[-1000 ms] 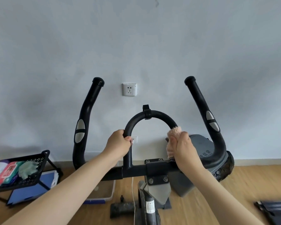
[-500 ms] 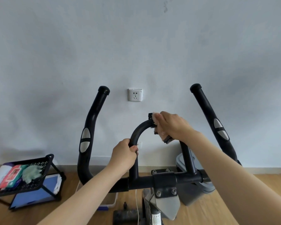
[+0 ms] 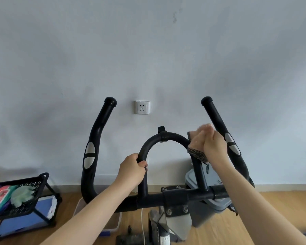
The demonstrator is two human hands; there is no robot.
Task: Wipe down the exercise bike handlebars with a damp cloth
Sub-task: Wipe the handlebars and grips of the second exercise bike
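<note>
Pale grey wall (image 3: 148, 50) behind, wood floor (image 3: 281, 209) below. Exercise bike handlebars (image 3: 95, 138) centre frame, with loop bar (image 3: 173, 137) between the two horns. Wall socket (image 3: 142, 107) just up-left of loop bar's crown. Left hand (image 3: 132, 171) wrapped tight round loop bar's left leg. Right hand (image 3: 214, 145) clamping pink cloth (image 3: 195, 143) onto loop bar's right shoulder, dark mesh edge hanging below. Black mesh rack (image 3: 41, 179) far left of loop bar, grey bin (image 3: 217, 204) low right behind it.
</note>
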